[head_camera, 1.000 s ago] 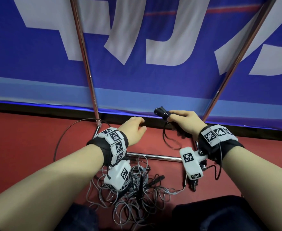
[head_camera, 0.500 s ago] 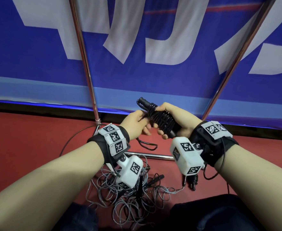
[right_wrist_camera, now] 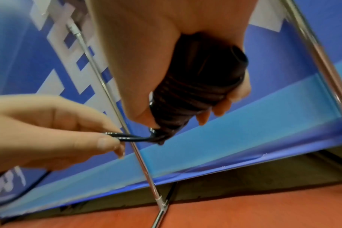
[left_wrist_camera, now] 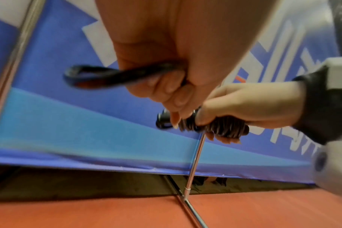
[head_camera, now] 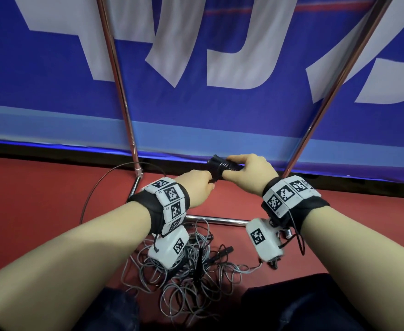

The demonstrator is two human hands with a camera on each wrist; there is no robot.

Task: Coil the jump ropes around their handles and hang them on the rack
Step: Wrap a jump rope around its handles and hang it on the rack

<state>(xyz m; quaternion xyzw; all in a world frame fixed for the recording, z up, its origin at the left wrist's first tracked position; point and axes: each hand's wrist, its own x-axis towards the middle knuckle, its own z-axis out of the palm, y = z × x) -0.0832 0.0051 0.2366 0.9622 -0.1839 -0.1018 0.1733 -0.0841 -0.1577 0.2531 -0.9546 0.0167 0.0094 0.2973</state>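
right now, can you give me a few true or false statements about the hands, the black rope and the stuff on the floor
1. The right hand grips the black jump rope handles, which have rope coiled around them. True.
2. The left hand is open and touches nothing. False: its fingers pinch the loose rope end beside the coil.
3. The black bundle already hangs on the rack. False: it is held in the air, in front of the rack's poles.
4. A tangle of grey ropes lies on the red floor below the hands. True.
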